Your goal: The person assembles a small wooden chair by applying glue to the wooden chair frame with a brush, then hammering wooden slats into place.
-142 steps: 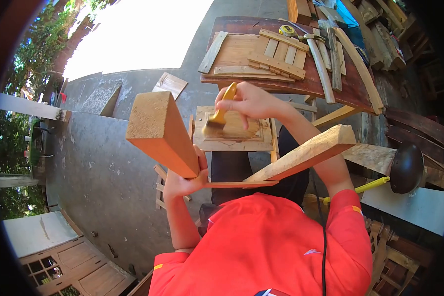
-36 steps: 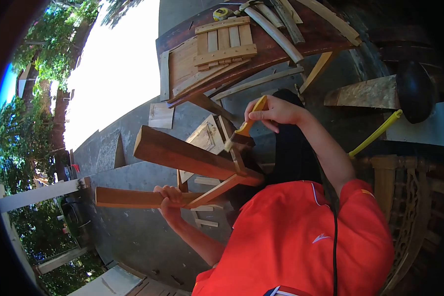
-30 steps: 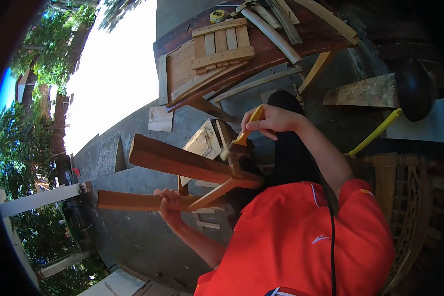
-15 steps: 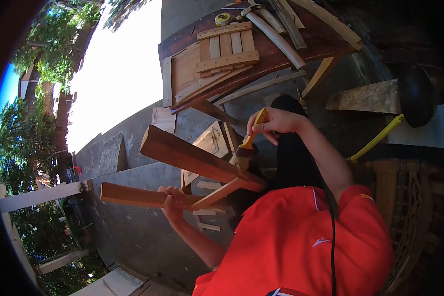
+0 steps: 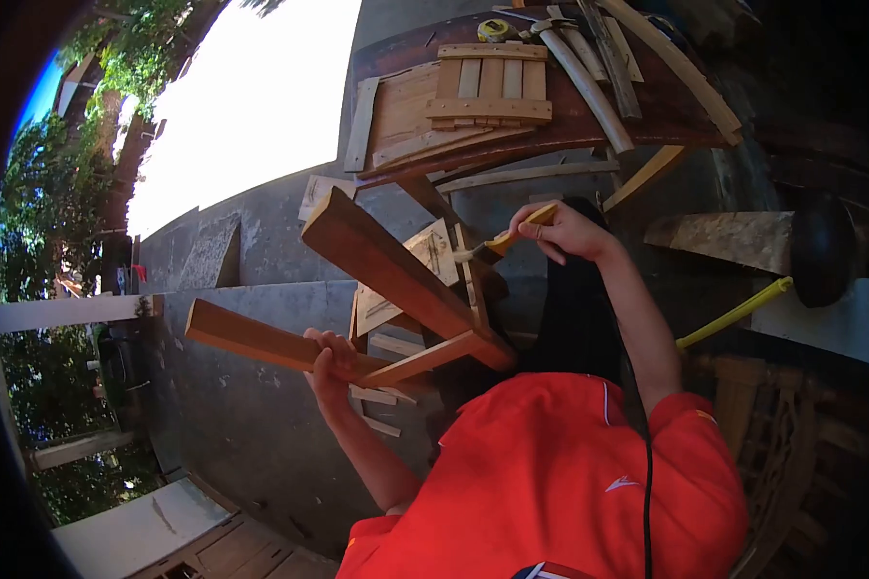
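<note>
My left hand is closed around one leg of a brown wooden piece of furniture, its fingers wrapped over the wood. A second, thicker leg runs beside it, and a short crosspiece joins the two. In my right hand is a paintbrush, pinched by its yellow handle. Its pale bristles point left, right at a narrow wooden rail behind the thicker leg. My lap partly hides the inner end of the furniture.
Above stands a dark red table carrying a slatted wooden panel, a tape measure, a hammer and wood strips. A handsaw and a yellow bar lie at right. Wood pieces rest on the concrete floor.
The paintbrush has swung from beside the thicker leg to a flatter angle, bristles now at the rail behind. My left hand keeps its hold on the leg. The whole view has shifted.
</note>
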### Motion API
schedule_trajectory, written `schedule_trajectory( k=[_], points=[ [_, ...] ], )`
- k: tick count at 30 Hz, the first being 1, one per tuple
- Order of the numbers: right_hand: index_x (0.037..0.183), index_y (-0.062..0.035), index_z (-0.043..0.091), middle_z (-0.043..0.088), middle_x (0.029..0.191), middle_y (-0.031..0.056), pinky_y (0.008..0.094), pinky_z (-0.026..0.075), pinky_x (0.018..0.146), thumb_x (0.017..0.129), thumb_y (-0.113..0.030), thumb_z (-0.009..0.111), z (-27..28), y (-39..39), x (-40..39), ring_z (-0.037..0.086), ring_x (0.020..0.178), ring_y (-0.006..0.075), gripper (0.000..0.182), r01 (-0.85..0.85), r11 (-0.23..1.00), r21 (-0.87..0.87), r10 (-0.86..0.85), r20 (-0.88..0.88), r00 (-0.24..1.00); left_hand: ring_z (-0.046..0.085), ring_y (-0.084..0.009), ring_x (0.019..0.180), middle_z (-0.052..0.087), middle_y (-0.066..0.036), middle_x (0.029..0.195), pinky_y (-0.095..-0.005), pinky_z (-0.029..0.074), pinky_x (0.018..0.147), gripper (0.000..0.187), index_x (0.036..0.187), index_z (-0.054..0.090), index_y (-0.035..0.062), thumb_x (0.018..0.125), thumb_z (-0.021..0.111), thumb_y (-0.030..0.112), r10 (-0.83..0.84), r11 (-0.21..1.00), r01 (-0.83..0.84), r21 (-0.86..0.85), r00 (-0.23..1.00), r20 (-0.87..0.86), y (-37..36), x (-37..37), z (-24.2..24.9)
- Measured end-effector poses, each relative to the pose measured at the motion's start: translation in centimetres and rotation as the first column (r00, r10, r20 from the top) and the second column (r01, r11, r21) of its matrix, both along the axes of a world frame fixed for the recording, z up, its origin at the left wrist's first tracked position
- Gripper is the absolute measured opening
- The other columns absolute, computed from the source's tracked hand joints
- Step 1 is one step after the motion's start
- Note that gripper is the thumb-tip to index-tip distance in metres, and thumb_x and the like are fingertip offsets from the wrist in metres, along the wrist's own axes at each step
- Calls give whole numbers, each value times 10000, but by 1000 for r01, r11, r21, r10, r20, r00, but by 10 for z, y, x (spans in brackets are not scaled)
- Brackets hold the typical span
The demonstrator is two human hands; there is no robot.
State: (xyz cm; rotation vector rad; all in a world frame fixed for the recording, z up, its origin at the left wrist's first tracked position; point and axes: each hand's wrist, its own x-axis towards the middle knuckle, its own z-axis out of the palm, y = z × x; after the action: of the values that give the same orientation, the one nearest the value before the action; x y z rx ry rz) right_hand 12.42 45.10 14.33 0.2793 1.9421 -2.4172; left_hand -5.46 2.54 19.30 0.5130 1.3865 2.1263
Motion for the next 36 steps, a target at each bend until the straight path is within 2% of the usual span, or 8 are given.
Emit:
schedule_trajectory(
  k=[4, 10, 14, 17, 20, 25, 30, 36],
  points=[
    [1061, -55, 701, 716, 1040, 57, 191, 354, 398, 1065, -254, 582, -11, 7, 3, 439, 423, 35, 232, 172, 971, 168, -190, 97, 977, 493, -142, 635, 480, -25, 718, -288, 413, 613, 286, 902, 460, 96, 845, 740, 108, 71, 997, -72, -5, 995, -76, 7, 23, 26],
    [1110, -58, 679, 690, 965, 46, 207, 371, 404, 1043, -301, 625, -48, 3, 15, 483, 440, 73, 257, 275, 959, 71, -282, 137, 950, 553, -115, 681, 548, -29, 756, -284, 464, 625, 213, 885, 550, 53, 775, 728, 12, 188, 951, -227, -208, 963, -191, 20, 53, 69],
    [1127, -67, 672, 674, 977, 44, 209, 387, 404, 1041, -317, 627, -40, -4, 7, 493, 457, 81, 269, 334, 943, -4, -332, 90, 939, 526, -136, 580, 500, -42, 685, -267, 409, 524, 232, 872, 472, 59, 793, 685, 10, 234, 902, -329, -281, 917, -323, 19, 42, 77],
    [1137, -73, 672, 676, 1008, 56, 207, 393, 407, 1047, -314, 614, -44, -5, 6, 496, 469, 83, 264, 359, 934, 0, -356, 121, 927, 500, -139, 576, 482, -47, 687, -273, 406, 521, 193, 885, 455, 61, 805, 621, 3, 382, 881, -439, -176, 880, -282, 12, 44, 92],
    [1144, -74, 672, 679, 1005, 66, 207, 394, 408, 1052, -315, 606, -43, -9, 3, 498, 477, 85, 266, 387, 922, -3, -384, 121, 916, 526, -127, 597, 525, -58, 718, -283, 439, 561, 177, 910, 468, 44, 801, 568, -52, 531, 847, -522, 100, 823, -203, -9, 42, 109],
    [1185, -47, 652, 664, 1177, 110, 207, 402, 432, 1062, -327, 585, -42, -6, 2, 500, 481, 93, 313, 411, 911, -20, -408, 91, 908, 458, -144, 589, 440, -54, 707, -292, 434, 572, 165, 897, 411, 64, 827, 538, -16, 720, 693, -643, 325, 642, -263, -58, 31, 126],
    [1234, -56, 636, 694, 1184, 153, 194, 396, 451, 1071, -324, 564, -43, -4, 1, 497, 488, 92, 321, 502, 865, -21, -501, 35, 865, 455, -145, 596, 441, -55, 717, -292, 440, 588, 158, 896, 415, 58, 837, 543, -14, 817, 536, -820, 199, 445, -368, -105, 23, 100],
    [1283, -23, 585, 676, 1214, 190, 215, 416, 459, 1081, -306, 546, -43, -8, 9, 523, 505, 119, 349, 562, 820, -111, -561, 41, 827, 570, -126, 578, 541, -41, 748, -264, 488, 538, 145, 851, 547, 17, 794, 622, -93, 885, 253, -967, -36, 247, -394, -143, 6, -8]
  ],
)
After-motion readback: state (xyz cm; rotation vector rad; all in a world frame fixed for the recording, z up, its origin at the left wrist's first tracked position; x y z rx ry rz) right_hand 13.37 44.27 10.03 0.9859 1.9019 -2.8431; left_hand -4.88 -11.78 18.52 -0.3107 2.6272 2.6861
